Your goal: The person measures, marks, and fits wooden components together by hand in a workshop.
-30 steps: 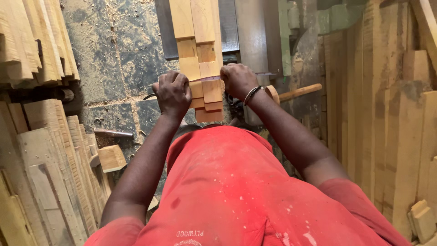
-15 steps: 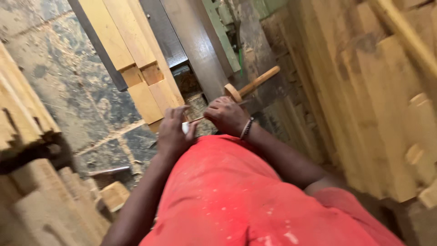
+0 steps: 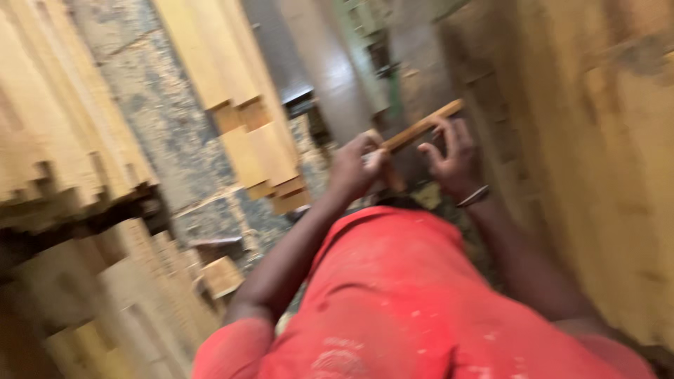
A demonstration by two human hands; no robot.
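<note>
Frame is motion-blurred; fine detail is lost.

Containers: none can be made out, only timber lying loose or stacked.

A wooden stick [image 3: 421, 126] is held in front of the chest, above the red shirt [image 3: 414, 302]. Its long axis runs diagonally, the far end pointing up and to the right, the near end down-left into the left hand [image 3: 361, 168].

The left hand is curled closed around the stick's lower end. The right hand [image 3: 449, 158] is seen with fingers spread, fingertips at or just beside the stick's upper part; whether it is gripped there cannot be told. A bracelet [image 3: 472, 198] is worn on the right wrist. The hands are kept close, a small gap between them.

Notched planks [image 3: 242, 105] are laid on the mottled stone floor [image 3: 158, 133], just left of the hands. Stacked lumber [image 3: 77, 126] is seen at far left, upright boards [image 3: 597, 140] at right. A small wood block [image 3: 221, 275] lies near the left elbow.
</note>
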